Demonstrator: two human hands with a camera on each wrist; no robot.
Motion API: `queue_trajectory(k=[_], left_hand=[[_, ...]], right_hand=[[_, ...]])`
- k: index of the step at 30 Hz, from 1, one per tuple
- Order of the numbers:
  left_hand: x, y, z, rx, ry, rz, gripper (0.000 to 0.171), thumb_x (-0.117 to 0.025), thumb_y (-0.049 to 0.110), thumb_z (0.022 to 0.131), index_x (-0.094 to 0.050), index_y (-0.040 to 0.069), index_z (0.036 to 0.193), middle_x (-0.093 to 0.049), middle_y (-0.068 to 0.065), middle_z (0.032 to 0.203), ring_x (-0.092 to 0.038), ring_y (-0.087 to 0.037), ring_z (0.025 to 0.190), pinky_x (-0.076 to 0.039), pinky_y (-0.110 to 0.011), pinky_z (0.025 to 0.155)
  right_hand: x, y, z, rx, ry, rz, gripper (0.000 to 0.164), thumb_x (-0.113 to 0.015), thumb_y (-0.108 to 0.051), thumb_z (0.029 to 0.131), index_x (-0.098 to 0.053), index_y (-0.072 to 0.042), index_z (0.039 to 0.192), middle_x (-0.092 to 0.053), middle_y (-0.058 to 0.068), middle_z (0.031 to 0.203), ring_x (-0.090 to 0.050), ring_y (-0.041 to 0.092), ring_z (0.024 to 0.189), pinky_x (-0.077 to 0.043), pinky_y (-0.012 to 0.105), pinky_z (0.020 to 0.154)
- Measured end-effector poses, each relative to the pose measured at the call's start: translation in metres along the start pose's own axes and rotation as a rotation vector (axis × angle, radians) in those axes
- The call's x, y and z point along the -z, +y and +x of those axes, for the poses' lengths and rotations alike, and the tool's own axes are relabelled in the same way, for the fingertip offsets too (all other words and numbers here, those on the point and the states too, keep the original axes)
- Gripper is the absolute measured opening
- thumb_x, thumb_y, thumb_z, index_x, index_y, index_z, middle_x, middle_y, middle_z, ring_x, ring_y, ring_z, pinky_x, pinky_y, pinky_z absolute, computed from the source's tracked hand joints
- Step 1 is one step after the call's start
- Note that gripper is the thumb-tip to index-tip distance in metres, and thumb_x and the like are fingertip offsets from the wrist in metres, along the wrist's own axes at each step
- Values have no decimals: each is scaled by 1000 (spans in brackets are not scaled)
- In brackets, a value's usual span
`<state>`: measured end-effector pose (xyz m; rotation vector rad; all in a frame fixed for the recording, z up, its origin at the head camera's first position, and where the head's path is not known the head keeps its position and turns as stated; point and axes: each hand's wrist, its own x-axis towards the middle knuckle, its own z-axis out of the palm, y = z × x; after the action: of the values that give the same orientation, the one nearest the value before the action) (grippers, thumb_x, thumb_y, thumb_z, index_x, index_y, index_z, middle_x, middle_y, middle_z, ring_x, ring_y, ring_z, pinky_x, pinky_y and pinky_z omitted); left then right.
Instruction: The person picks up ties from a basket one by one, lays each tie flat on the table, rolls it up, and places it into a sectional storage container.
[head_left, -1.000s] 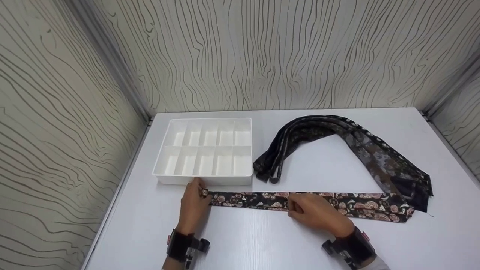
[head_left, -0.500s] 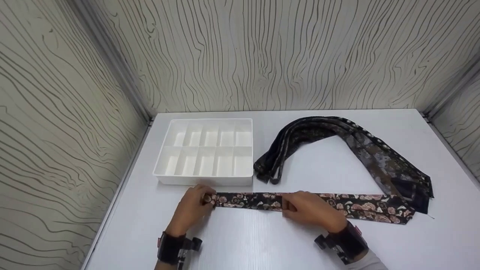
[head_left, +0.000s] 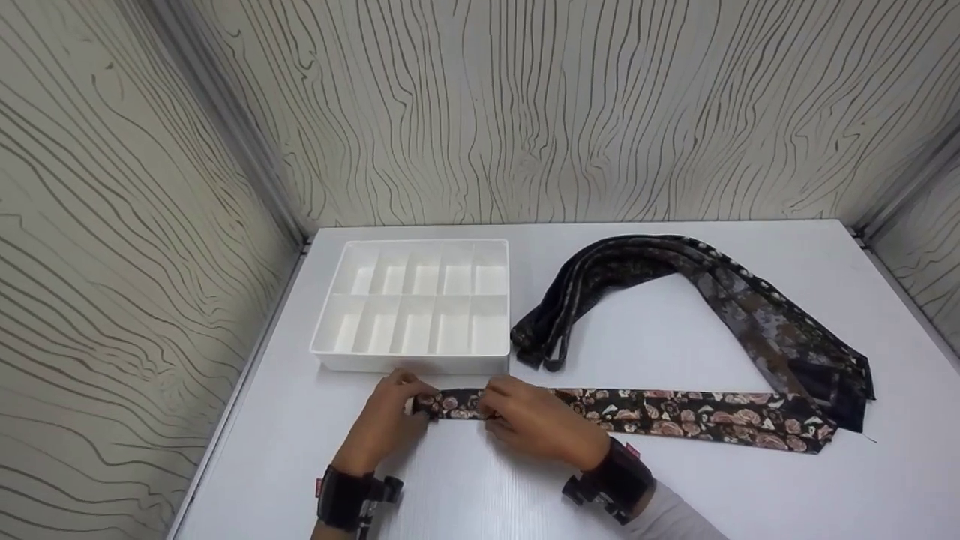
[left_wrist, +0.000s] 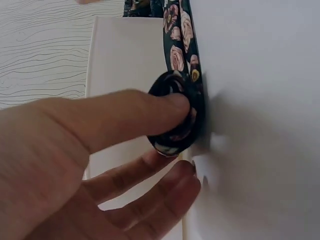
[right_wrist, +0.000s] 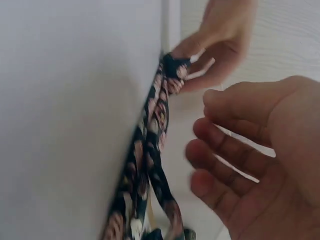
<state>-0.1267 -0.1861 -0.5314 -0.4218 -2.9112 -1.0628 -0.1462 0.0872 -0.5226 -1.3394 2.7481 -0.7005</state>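
A dark necktie with pink roses (head_left: 697,414) lies stretched across the table, its wider pointed end to the right. Its left end is wound into a small roll (left_wrist: 198,117). My left hand (head_left: 384,420) pinches this roll, the thumb on its side in the left wrist view. Over the tie, a short way right of the roll, is my right hand (head_left: 544,421). In the right wrist view, the fingers of the right hand (right_wrist: 265,150) are loosely bent, apart from the tie, with nothing between them.
A white divided tray (head_left: 412,363) with several compartments stands just behind my left hand. Several dark patterned neckties (head_left: 739,300) lie in a curved bundle at the back right, their wide ends close to the rose tie's tip. Wood-grain panels (head_left: 525,112) enclose the table.
My right hand has slid left along the necktie, coming close to my left hand. The left hand has shifted slightly right and still holds the rolled end.
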Motion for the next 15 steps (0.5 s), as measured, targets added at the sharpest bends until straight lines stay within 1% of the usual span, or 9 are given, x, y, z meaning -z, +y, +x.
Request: queue_trajectory(k=[3, 5, 6, 8, 10, 13, 15], left_hand=[[1, 6, 1, 19, -21, 32, 40, -78, -11, 81, -83, 12, 112, -57, -1, 105, -59, -16, 92, -52, -28, 80], [2, 10, 1, 22, -43, 51, 40, -77, -12, 83, -84, 13, 113, -53, 0, 103, -57, -13, 87, -51, -24, 75], [2, 12, 1, 22, -55, 66, 39, -77, -11, 84, -84, 14, 113, -52, 0, 102, -56, -12, 85, -51, -23, 73], [3, 15, 1, 11, -70, 86, 38, -77, -9, 86, -85, 16, 114, -51, 1, 101, -52, -11, 83, -49, -22, 71], [3, 17, 2, -3, -78, 101, 37, -78, -6, 87, -85, 17, 115, -50, 0, 100, -50, -11, 82, -48, -22, 70], [2, 19, 3, -8, -80, 102, 37, -81, -2, 87, -84, 18, 117, -49, 0, 99, -47, -11, 83, -46, -23, 70], [0, 19, 4, 3, -80, 89, 37, -81, -1, 88, -83, 20, 118, -49, 0, 98, -47, -11, 83, -45, -23, 71]], right_hand=[[-10, -4, 5, -29, -53, -4, 32, -71, -21, 100, -67, -16, 131, -70, -1, 120, -67, 14, 108, -60, 33, 94], [-15, -5, 8, -65, -59, 31, 41, -69, -24, 102, -61, -19, 142, -71, -1, 124, -68, 14, 109, -60, 35, 93], [-18, -6, 10, -81, -49, 49, 44, -68, -26, 103, -59, -20, 145, -71, -2, 126, -69, 14, 109, -60, 36, 93], [-23, -7, 14, -104, -22, 79, 40, -66, -28, 105, -60, -22, 144, -72, -4, 123, -69, 13, 105, -60, 35, 89], [-26, -7, 18, -125, 2, 88, 34, -66, -30, 105, -64, -24, 138, -73, -7, 118, -69, 10, 102, -60, 34, 87], [-30, -7, 22, -131, 14, 70, 25, -66, -33, 105, -70, -25, 128, -71, -11, 109, -67, 8, 97, -58, 32, 85], [-30, -6, 23, -129, 11, 56, 24, -68, -34, 104, -72, -26, 126, -70, -12, 105, -65, 6, 93, -56, 29, 82]])
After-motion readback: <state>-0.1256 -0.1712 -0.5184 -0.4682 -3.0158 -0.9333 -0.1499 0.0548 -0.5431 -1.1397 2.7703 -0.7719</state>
